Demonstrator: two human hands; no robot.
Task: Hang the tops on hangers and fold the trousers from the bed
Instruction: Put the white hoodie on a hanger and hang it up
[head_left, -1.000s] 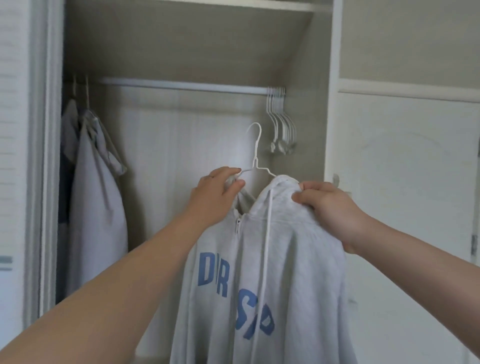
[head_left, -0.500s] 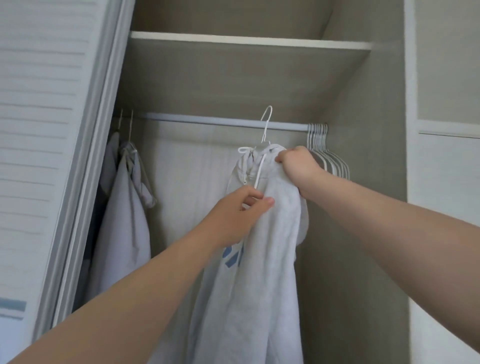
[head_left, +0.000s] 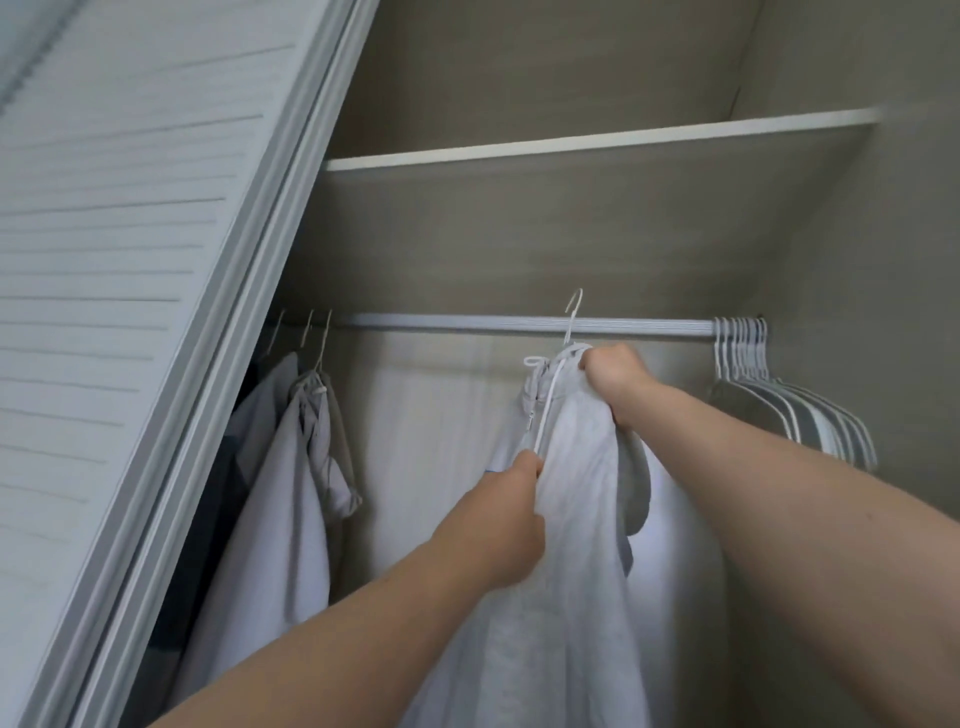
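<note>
Wardrobe rail (head_left: 467, 323) spans the open closet, with spare hangers (head_left: 743, 353) bunched at its right end. Right hand (head_left: 610, 371) is clenched on the collar of the grey hoodie (head_left: 571, 519), just below the white hanger hook (head_left: 573, 317), which crosses the rail; seating unclear. Left hand (head_left: 506, 525), lower down, has its fingers curled tight on the hoodie front beside the drawstring (head_left: 548, 410).

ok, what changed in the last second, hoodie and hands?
The hoodie went up and turned side-on; its hanger hook now crosses the rod, seating unclear. The left hand dropped from the hanger neck to grip the hoodie's front by the zip. The right hand still grips the top. The hung garments at left and the spare hangers at right stayed put.
</note>
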